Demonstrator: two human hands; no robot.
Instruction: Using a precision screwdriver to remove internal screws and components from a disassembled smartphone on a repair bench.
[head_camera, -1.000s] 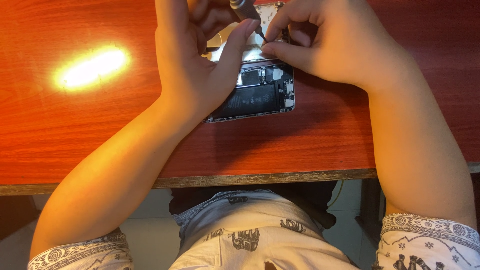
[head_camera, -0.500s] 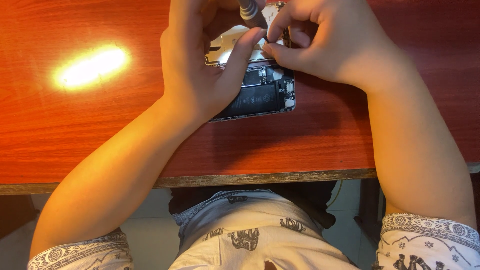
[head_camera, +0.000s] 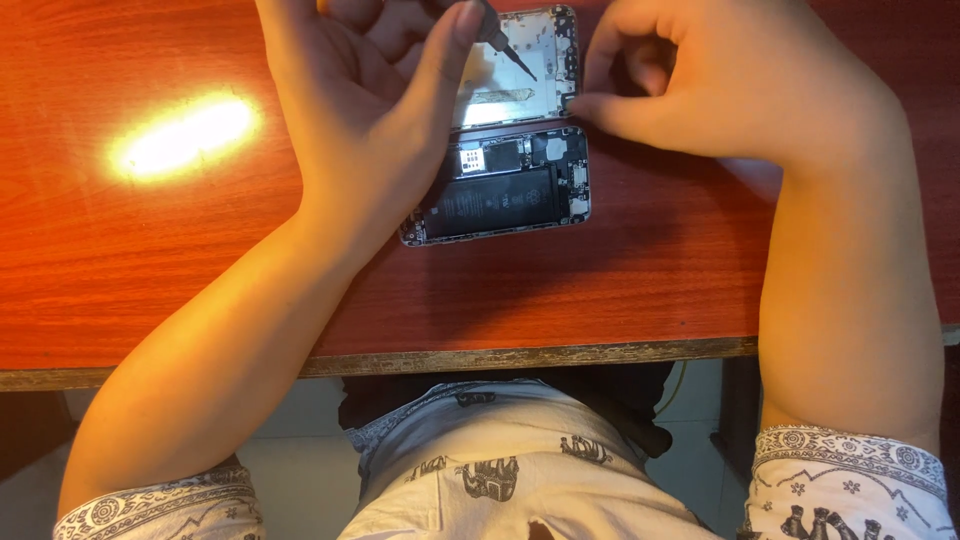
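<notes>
A thin dark screwdriver (head_camera: 505, 45) is held in the left hand (head_camera: 375, 110), pinched between the thumb and fingers curled around its handle, with the tip angled down and to the right onto the pale inner face of the lifted screen panel (head_camera: 520, 70). The heel of that hand is rested on the counter (head_camera: 150, 260) and partly laid over the near left corner of the opened phone (head_camera: 505, 190). The right hand (head_camera: 720, 85) is kept loosely curled, nothing being gripped in it; one fingertip is pressed against the right edge of the screen panel, just where the panel meets the phone body. The phone body is laid flat on the counter between the two forearms, its back down and its insides exposed: a black rectangular battery (head_camera: 495, 203) is seen filling most of the lower part, with small metal shields and connectors along the upper and right edges. The screen panel is found folded out beyond the body, touching it along the far edge. The counter is a reddish-brown wood-grain surface with a worn front edge; a bright oval glare (head_camera: 185, 135) is noted on it to the left, well apart from the phone. Below the counter edge, short patterned white sleeves and a matching patterned garment (head_camera: 500, 470) are seen on the seated person.
</notes>
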